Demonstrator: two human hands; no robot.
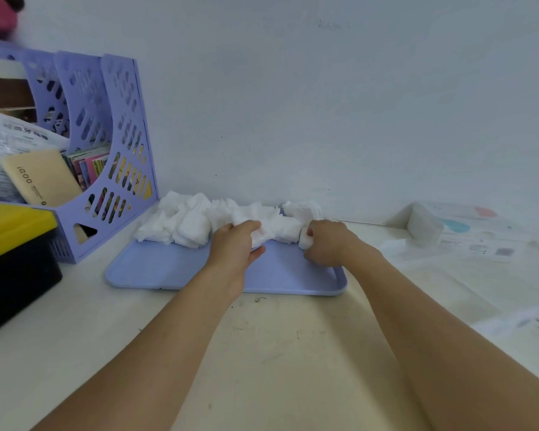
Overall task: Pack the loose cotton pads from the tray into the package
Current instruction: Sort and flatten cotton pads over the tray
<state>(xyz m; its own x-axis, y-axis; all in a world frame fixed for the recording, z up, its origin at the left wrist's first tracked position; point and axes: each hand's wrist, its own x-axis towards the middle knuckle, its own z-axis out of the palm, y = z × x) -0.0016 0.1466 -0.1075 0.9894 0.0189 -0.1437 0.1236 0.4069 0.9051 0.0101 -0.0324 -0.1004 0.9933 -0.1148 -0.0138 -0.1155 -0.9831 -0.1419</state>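
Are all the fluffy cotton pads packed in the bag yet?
Not yet. A few pads seem packed inside the clear package on the right. The left hand and right hand each grip some pads now. A big pile of cotton pads is left on the purple tray.

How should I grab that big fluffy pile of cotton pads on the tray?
Come from above and the front, since the pile of cotton pads lies against the wall along the far edge of the tray. The pads lie loose, so a pinch would probably lift only a few. Better to squeeze a short stack between fingers and thumb, as the right hand seems to.
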